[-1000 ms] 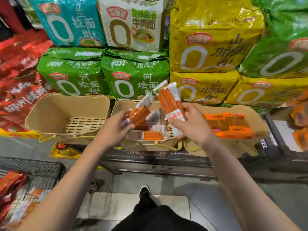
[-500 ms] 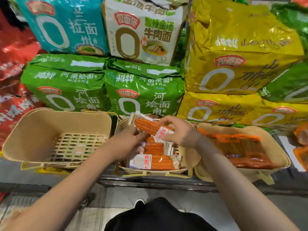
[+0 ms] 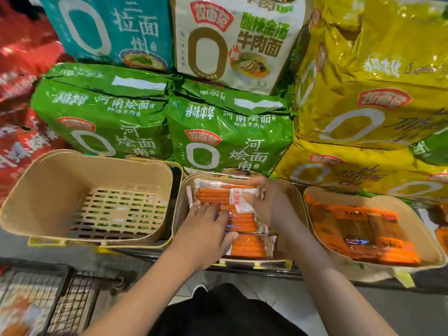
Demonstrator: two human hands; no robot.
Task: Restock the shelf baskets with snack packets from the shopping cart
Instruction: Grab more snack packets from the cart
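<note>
Three beige baskets stand in a row on the shelf. The middle basket (image 3: 180, 197) holds several clear packets of orange sausage sticks. My right hand (image 3: 266, 200) grips the right end of the top sausage packet (image 3: 215, 195), which lies flat at the back of that basket. My left hand (image 3: 206, 229) rests with straight fingers on the packets (image 3: 247, 246) below it. The left basket (image 3: 72, 175) has nothing in it. The right basket (image 3: 417, 214) holds orange snack packets (image 3: 363, 231).
Big green (image 3: 104, 117), yellow (image 3: 363, 112), teal (image 3: 109, 27) and white (image 3: 232, 40) noodle bags are stacked behind the baskets. Red packs (image 3: 21, 132) fill the far left. The wire shopping cart (image 3: 48, 299) with packets sits at the lower left.
My right hand has lowered its sausage packet from above the middle basket down flat into it. My left hand has let go of its packet and now lies on the pile. The view moved closer.
</note>
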